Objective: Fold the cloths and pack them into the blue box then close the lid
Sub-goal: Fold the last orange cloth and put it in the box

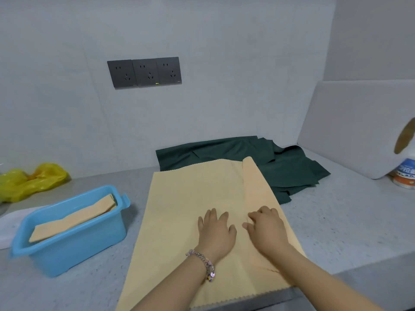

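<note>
Lying spread on the grey speckled stone countertop (336, 221) is a large pale-orange square cloth with zigzag-cut edges (190, 198), and both hands are on it. Its right side is folded over toward the middle as a long strip, and its near edge reaches the front edge of the counter.

The left hand (215, 230), with a beaded chain bracelet (205, 263) on the wrist, rests flat on the cloth with fingers straight and a little apart; it grasps nothing. The right hand (266, 225) is just beside it, on the folded strip; its fingers are bent at the inner edge of the strip, but I cannot tell if they pinch the cloth or only press it.

The open light-blue plastic box (74, 245) stands on the counter to the left of the cloth, a little apart from it. Inside lies one folded pale-orange cloth (74, 218), tilted, with one end higher against the far wall.

Behind the spread cloth, against the wall, lies a crumpled dark-green cloth (287, 167), partly under the orange one. A yellow plastic bag (31, 178) lies far left. Three dark-grey wall sockets (144, 72) are on the wall. A white board (359, 122) leans at the right, with a white bottle (406, 173) near it.
</note>
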### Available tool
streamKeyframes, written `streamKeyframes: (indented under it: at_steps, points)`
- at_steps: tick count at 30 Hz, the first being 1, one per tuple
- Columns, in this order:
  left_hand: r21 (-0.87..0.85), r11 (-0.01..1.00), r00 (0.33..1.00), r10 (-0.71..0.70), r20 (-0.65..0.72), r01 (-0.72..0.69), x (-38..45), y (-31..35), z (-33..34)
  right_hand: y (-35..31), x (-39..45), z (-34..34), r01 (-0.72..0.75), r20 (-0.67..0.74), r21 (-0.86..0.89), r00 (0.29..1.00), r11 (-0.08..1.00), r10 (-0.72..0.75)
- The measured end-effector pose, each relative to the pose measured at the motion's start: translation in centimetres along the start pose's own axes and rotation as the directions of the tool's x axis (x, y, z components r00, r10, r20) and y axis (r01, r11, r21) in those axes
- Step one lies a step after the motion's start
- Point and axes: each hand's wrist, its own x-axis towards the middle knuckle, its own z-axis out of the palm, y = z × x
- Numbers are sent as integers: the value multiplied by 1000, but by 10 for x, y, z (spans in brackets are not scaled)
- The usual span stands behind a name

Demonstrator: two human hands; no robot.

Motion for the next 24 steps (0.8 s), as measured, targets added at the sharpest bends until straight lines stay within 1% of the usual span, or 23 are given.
streamKeyframes:
  at_steps: [2, 3, 5, 8, 12, 13, 16, 19, 21, 24]
  points:
    - [3, 1000, 999, -2, 33, 2, -7, -1, 0, 7, -3, -6, -55, -47, 182, 997, 982, 64]
    - [6, 1000, 999, -7, 45, 7, -9, -2, -1, 11, -4, -12, -95, -75, 244, 990, 965, 116]
    - [5, 1000, 998, -19, 65, 19, -13, -3, -6, 25, -1, -25, -148, -142, 294, 970, 944, 196]
    - [-20, 1000, 998, -19, 57, 21, -18, 2, -9, 54, 3, -49, -201, -210, 230, 945, 952, 250]
    - [-21, 1000, 999, -5, 46, 6, -24, 7, -9, 91, 9, -68, -325, -195, 170, 914, 930, 356]
    - [-18, 1000, 999, 0, 48, 1, -26, 9, -8, 99, 8, -71, -339, -194, 148, 911, 929, 363]
    - [-18, 1000, 999, 9, 41, -8, -31, 19, -8, 115, 0, -75, -321, -161, 105, 929, 941, 334]
    - [-14, 1000, 999, 28, 47, -27, -37, 28, -5, 124, -12, -73, -275, -156, 136, 943, 952, 294]
    - [-9, 999, 998, 46, 48, -46, -41, 34, -4, 127, -16, -72, -255, -141, 127, 952, 959, 272]
    - [-6, 998, 997, 59, 48, -59, -47, 38, -2, 124, -22, -71, -228, -145, 38, 962, 973, 231]
